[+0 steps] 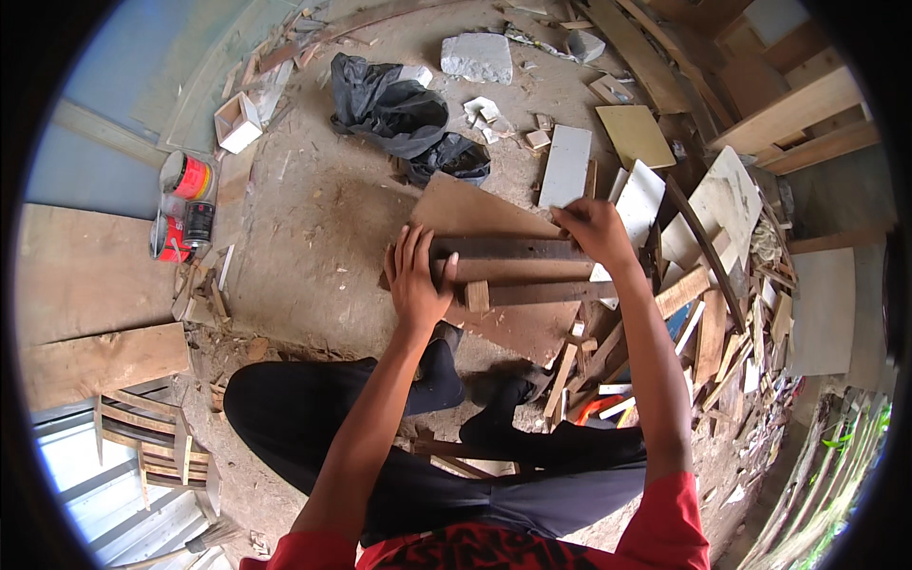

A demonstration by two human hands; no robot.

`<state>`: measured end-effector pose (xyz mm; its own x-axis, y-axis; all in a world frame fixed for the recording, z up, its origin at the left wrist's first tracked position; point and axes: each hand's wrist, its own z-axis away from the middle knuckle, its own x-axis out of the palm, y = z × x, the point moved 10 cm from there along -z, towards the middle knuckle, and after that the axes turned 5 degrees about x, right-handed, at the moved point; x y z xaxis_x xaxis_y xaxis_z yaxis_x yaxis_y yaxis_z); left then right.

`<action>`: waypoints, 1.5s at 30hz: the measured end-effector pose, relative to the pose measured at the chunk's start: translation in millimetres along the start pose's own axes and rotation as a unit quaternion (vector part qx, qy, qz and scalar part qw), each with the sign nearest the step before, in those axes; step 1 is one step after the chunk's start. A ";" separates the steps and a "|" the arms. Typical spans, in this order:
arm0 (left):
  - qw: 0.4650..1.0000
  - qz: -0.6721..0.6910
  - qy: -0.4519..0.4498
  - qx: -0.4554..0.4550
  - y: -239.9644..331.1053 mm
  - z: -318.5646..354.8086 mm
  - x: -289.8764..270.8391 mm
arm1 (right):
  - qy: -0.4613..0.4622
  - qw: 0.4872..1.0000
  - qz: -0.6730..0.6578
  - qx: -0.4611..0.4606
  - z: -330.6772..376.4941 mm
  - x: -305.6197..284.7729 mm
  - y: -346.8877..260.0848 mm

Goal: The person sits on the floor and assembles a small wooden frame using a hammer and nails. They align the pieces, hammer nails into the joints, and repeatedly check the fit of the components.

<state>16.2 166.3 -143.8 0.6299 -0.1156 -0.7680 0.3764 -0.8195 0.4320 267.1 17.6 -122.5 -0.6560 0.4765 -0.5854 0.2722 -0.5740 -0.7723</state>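
Left hand lies flat, fingers spread and pressing down on the near end of a dark wooden strip, nothing gripped, just pinning it. Right hand sits at the far end of the same strip, fingers curled over its top edge; looks like a light pinch on the wood, though how tightly they close is hard to tell from this angle. The strip lies across a brown board that rests flat on the dirt floor. A second strip runs parallel just below the first, and a small wood block sits touching it near the left hand. Judging by the pose, the step in hand is lining the strip up on the board, one end held, the other nudged. Next move probably calls for keeping the left end pinned while the right end gets squared to the second strip, then fixing; no fastener or tool visible near the hands. Further out: person squats, dark trousers, black shoes just below the board. Black plastic bag well beyond the board, grey stone block past that. Red cans off to the left by the wall. Heap of offcuts to the right.
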 end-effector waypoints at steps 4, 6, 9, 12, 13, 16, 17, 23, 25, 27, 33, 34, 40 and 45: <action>1.000 0.013 -0.026 -0.010 -1.0 -1.6 1.4 | -0.048 0.993 0.102 -0.021 -94.3 40.4 -23.1; 0.999 0.025 -0.031 -0.005 -1.4 -2.3 3.3 | -0.054 0.975 0.192 -0.098 -148.1 76.5 -16.6; 0.998 0.033 -0.048 -0.012 -3.7 -3.5 6.2 | -0.092 0.946 0.260 -0.169 -219.0 135.3 0.1; 0.997 0.036 -0.069 -0.020 -5.1 -2.3 11.7 | -0.118 0.920 0.315 -0.201 -277.8 190.5 38.2; 0.997 0.033 -0.072 -0.024 -7.2 -2.6 12.8 | -0.126 0.923 0.315 -0.179 -289.6 205.4 46.4; 0.997 0.023 -0.072 -0.021 -8.3 -3.3 13.3 | -0.126 0.921 0.322 -0.181 -304.3 234.1 53.3; 0.997 0.021 -0.069 -0.019 -9.0 -2.6 14.1 | -0.125 0.926 0.303 -0.187 -304.6 238.2 54.6; 0.997 0.010 -0.068 -0.021 -10.7 -2.5 12.7 | -0.071 0.923 0.299 -0.231 -299.4 246.4 48.1; 0.997 0.020 -0.071 -0.025 -10.2 -3.6 13.2 | -0.090 0.918 0.313 -0.227 -310.3 248.6 69.3; 0.997 0.023 -0.068 -0.024 -9.9 -4.6 14.3 | -0.100 0.916 0.315 -0.226 -312.4 245.4 74.6; 0.998 0.023 -0.060 -0.017 -8.3 -3.7 11.3 | -0.057 0.945 0.251 -0.201 -297.6 221.2 60.6; 0.998 0.024 -0.059 -0.016 -7.4 -3.8 10.7 | -0.048 0.943 0.257 -0.205 -294.4 218.7 59.9; 0.998 0.033 -0.047 -0.022 -8.8 -2.1 8.2 | -0.051 0.950 0.247 -0.183 -272.6 202.3 37.8; 0.998 0.039 -0.041 -0.023 -9.3 -3.0 6.5 | -0.022 0.947 0.255 -0.195 -262.4 182.5 22.1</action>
<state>18.8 174.9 -151.5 0.6009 -0.2247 -0.7671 0.3608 -0.7801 0.5111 338.1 266.6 -311.2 -0.3957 0.1706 -0.9024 0.7954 -0.4275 -0.4296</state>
